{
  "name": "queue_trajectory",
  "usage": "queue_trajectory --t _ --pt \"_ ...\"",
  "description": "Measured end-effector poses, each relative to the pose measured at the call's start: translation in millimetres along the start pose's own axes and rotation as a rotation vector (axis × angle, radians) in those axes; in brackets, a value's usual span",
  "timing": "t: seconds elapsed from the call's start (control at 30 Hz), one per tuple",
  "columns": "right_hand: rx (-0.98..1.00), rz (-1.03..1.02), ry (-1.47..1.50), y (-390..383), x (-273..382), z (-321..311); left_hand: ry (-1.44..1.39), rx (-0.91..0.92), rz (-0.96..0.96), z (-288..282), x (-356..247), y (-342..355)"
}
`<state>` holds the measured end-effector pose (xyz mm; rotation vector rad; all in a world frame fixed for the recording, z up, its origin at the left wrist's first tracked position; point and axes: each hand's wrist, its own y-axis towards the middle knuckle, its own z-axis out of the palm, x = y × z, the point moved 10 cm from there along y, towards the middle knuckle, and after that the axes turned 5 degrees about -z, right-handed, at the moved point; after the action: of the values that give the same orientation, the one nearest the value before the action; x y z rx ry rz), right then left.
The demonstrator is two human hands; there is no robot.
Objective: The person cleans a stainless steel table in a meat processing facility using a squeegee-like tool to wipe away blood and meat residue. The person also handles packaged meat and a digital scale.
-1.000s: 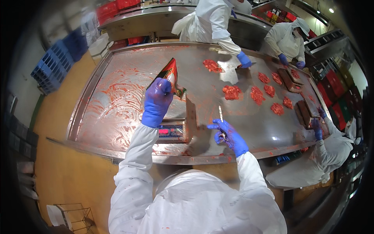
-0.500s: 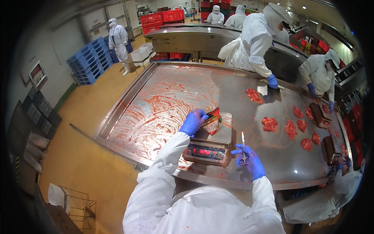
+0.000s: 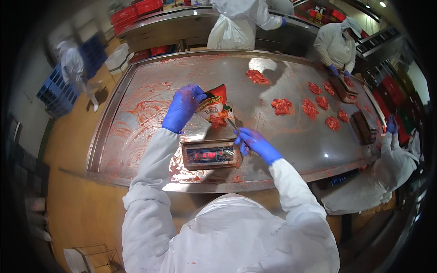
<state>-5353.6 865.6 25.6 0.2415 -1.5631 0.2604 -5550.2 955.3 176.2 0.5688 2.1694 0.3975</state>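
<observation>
A red and black printed pouch (image 3: 215,98) stands over the steel plate of a digital scale (image 3: 186,156) with a lit red display. My blue-gloved left hand (image 3: 183,108) pinches it at its left upper edge. My right hand (image 3: 258,144), gloved in blue too, is closed on slim metal scissors (image 3: 234,126). Their tips point up and left, close to the pouch's lower right edge; I cannot tell whether they touch it. A red patch low on the pouch may be print or meat; I cannot tell which.
The large steel table (image 3: 150,73) is smeared red at left. Several raw meat piles (image 3: 282,106) lie to the right. Co-workers stand at the far right (image 3: 337,48), near right (image 3: 364,195), behind the table (image 3: 236,29) and at left (image 3: 73,68). Another scale (image 3: 363,127) sits near the right edge.
My view has shifted right and down. My right hand has brought the scissors from upright beside the scale over to the pouch. The pouch has turned more upright in my left hand.
</observation>
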Motion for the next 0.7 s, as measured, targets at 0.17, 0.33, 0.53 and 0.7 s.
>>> queue_trajectory --t 0.17,0.33,0.53,0.7 --pt "0.001 -0.14 -0.019 74 21 6 0.014 0.031 0.078 -5 -13 13" --pt "-0.019 -0.298 -0.114 105 75 30 -0.087 0.082 0.074 -2 -27 23" --pt "0.09 -0.319 -0.912 113 64 50 -0.082 -0.038 0.061 -31 -20 38" --pt "0.091 -0.146 -0.625 83 67 29 -0.118 -0.132 0.017 -66 -3 41"
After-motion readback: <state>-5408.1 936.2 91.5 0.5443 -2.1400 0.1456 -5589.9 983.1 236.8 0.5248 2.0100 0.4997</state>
